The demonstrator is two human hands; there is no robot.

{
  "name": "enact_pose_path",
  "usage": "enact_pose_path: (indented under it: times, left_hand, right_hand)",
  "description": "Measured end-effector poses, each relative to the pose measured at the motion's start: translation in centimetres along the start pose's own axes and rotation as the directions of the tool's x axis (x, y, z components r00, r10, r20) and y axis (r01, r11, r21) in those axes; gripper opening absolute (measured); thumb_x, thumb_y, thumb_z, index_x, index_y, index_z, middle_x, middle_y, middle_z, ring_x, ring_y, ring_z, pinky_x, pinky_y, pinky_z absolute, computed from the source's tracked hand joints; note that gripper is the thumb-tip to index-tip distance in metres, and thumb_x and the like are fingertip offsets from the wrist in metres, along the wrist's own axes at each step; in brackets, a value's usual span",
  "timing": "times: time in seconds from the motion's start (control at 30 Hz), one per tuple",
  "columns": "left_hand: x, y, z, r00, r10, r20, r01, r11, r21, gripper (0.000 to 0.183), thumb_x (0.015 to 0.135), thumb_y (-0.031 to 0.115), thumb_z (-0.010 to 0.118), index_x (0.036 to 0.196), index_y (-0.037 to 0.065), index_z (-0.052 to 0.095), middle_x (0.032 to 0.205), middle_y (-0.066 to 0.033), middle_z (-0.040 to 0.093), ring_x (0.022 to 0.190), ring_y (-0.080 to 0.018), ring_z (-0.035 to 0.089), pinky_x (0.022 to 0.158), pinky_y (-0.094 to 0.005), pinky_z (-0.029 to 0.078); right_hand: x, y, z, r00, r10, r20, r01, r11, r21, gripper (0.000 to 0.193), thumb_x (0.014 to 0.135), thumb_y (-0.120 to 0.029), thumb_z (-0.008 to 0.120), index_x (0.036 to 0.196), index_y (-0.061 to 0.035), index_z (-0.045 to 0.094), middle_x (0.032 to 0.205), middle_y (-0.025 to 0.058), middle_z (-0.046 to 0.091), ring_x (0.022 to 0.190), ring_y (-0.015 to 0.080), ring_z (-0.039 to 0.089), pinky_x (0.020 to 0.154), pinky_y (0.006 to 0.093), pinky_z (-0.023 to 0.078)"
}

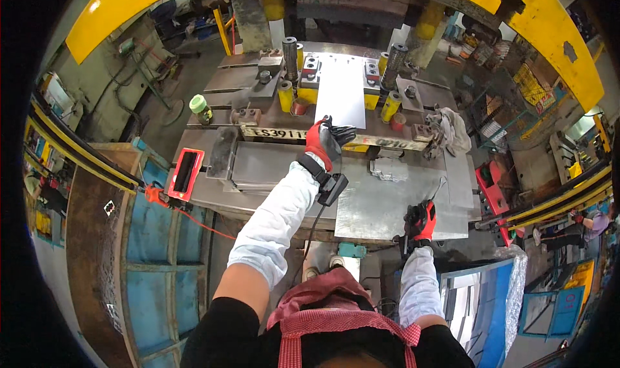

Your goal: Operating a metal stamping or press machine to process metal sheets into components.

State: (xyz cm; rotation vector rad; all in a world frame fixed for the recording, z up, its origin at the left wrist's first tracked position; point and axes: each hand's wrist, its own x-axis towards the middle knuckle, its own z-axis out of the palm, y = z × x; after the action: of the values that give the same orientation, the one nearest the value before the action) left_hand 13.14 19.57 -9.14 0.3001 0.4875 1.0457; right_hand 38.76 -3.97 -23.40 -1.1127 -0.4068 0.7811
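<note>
My left hand (pixel 328 142), in a red and black glove, is at the near end of a bright flat metal sheet (pixel 342 87) lying in the press die (pixel 309 95). Its fingers stretch to the right with the thumb apart; whether they touch the sheet, I cannot tell. Over the near right of the table, my right hand (pixel 422 221), gloved alike, is closed around a thin metal tool (pixel 440 186) whose narrow end points away from me. Beneath that hand lies a wide grey metal plate (pixel 368 206). A stack of flat metal sheets (pixel 265 164) sits left of it.
Dark guide posts (pixel 290 58) and yellow cylinders (pixel 391 106) flank the die. A green-capped bottle (pixel 199 108) and a red tray (pixel 186 174) are at left. A grey rag (pixel 454 132) hangs at right. Yellow-black bars (pixel 97 158) border the table. Another person (pixel 584 226) is far right.
</note>
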Motion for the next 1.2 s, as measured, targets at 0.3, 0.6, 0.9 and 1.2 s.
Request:
enact_pose_path:
  times: [0.3, 0.6, 0.9, 1.2]
  left_hand:
    - [-0.2, 0.0, 0.3, 1.0, 0.007, 0.017, -0.007, 1.0, 0.003, 0.039, 0.088, 0.029, 0.037, 0.099, -0.006, 0.048, 0.083, -0.0262, 0.058, 0.07, -0.0377, 0.059, 0.066, -0.0462, 0.051]
    - [-0.4, -0.1, 0.5, 0.999, 0.045, 0.019, -0.046, 0.998, 0.046, 0.049, 0.087, 0.036, 0.038, 0.099, -0.011, 0.044, 0.086, -0.0293, 0.057, 0.074, -0.0368, 0.06, 0.07, -0.0405, 0.051]
    - [0.1, 0.1, -0.4, 1.0, 0.02, 0.009, -0.02, 1.0, 0.007, 0.043, 0.087, 0.033, 0.039, 0.1, -0.007, 0.043, 0.092, -0.0297, 0.055, 0.079, -0.0391, 0.059, 0.072, -0.0432, 0.05]
    - [0.1, 0.3, -1.2, 0.998, -0.062, 0.002, 0.062, 0.997, -0.037, 0.048, 0.089, 0.032, 0.029, 0.113, -0.009, 0.038, 0.11, -0.0272, 0.049, 0.101, -0.0377, 0.05, 0.089, -0.0429, 0.042]
  right_hand:
    - [0.7, 0.7, -1.0, 0.974, -0.208, 0.089, 0.226, 0.913, -0.341, 0.016, 0.081, -0.017, 0.051, 0.078, -0.0061, 0.04, 0.063, 0.004, 0.041, 0.048, 0.0147, 0.047, 0.043, 0.0291, 0.041]
    - [1.7, 2.0, -2.4, 1.0, -0.022, 0.013, 0.021, 1.0, 0.009, 0.012, 0.079, -0.014, 0.054, 0.081, -0.0057, 0.046, 0.064, 0.0007, 0.042, 0.051, 0.0122, 0.046, 0.048, 0.0286, 0.042]
    - [0.4, 0.4, -0.3, 0.999, -0.029, -0.024, 0.03, 0.999, 0.019, 0.014, 0.078, -0.012, 0.055, 0.078, -0.0086, 0.041, 0.059, 0.0015, 0.043, 0.046, 0.0133, 0.043, 0.043, 0.0269, 0.038]
    - [-0.5, -1.1, 1.0, 0.983, -0.181, -0.03, 0.165, 0.942, -0.292, 0.013, 0.079, -0.016, 0.052, 0.075, -0.0115, 0.041, 0.056, 0.0, 0.039, 0.043, 0.0134, 0.041, 0.041, 0.0289, 0.039]
